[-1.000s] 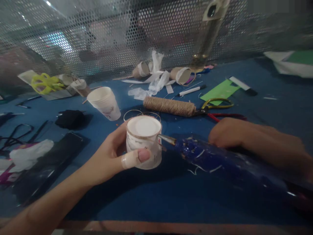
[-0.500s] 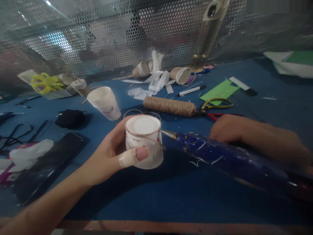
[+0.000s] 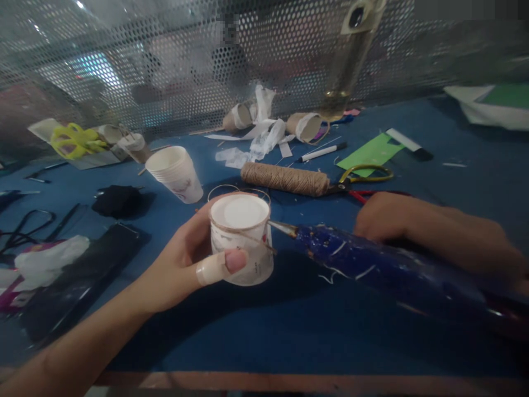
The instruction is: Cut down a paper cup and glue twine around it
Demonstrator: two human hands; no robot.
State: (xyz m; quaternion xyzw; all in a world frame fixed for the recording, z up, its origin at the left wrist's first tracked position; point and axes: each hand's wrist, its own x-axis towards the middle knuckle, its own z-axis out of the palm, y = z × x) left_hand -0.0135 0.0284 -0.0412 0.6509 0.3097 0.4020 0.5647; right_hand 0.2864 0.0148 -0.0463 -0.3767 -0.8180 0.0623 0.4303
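Observation:
A white paper cup (image 3: pixel 248 264), upside down with its base facing up, is gripped by my left hand (image 3: pixel 185 264); tape wraps the thumb. Thin brown twine (image 3: pixel 225 227) circles the cup near its top rim, and loose loops of it stick out behind. My right hand (image 3: pixel 417 231) is wrapped around a blue glue gun (image 3: pixel 351 253). The gun's metal nozzle points left, at or very near the twine on the cup's right side. Part of the right-hand fingers is hidden behind the gun.
Behind the cup lie a twine spool (image 3: pixel 285 179), scissors (image 3: pixel 366 173), a marker (image 3: pixel 322 153) and green paper (image 3: pixel 370 154). Stacked paper cups (image 3: pixel 176 173) stand left of it. A black case (image 3: pixel 82 281) lies at left; a perforated metal panel (image 3: pixel 185 66) closes the back.
The cup has turned very slightly in my left hand, and the nozzle stays at its right edge. The whole view has shifted a little; otherwise things look the same.

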